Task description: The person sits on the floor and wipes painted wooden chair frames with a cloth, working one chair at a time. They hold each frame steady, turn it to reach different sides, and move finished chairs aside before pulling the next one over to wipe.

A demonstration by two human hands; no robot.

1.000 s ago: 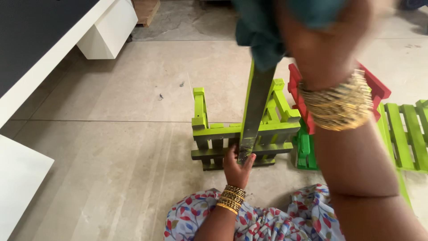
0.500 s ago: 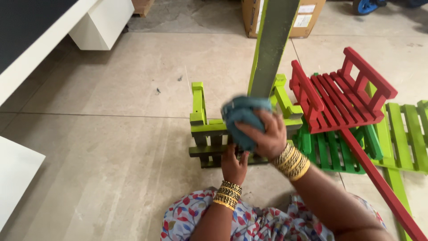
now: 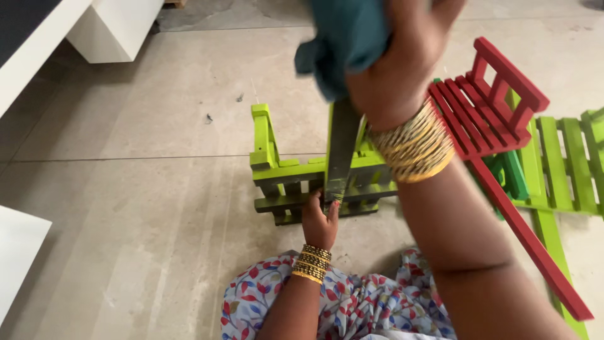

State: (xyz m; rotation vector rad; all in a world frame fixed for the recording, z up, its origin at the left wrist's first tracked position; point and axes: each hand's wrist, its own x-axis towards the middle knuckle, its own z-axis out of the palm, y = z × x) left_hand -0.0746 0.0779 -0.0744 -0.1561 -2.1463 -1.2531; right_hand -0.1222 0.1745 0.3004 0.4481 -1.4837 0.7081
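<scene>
My left hand (image 3: 319, 221) grips the lower end of a long green wooden slat (image 3: 342, 157) that stands upright on the tiled floor. My right hand (image 3: 396, 60), close to the camera, is shut on a teal cloth (image 3: 346, 38) pressed against the upper part of that slat. Gold bangles circle both wrists. Right behind the slat sits a small lime-green slatted wooden piece (image 3: 283, 173) like a little bench.
A red slatted piece (image 3: 491, 107) with a long red bar (image 3: 535, 252) lies to the right over more green slatted panels (image 3: 566, 164). White furniture (image 3: 113, 28) stands at the upper left. A floral garment (image 3: 352, 308) covers my lap.
My right hand with the cloth has slid up the slat from its lower part towards the camera. The left hand has stayed at the slat's base.
</scene>
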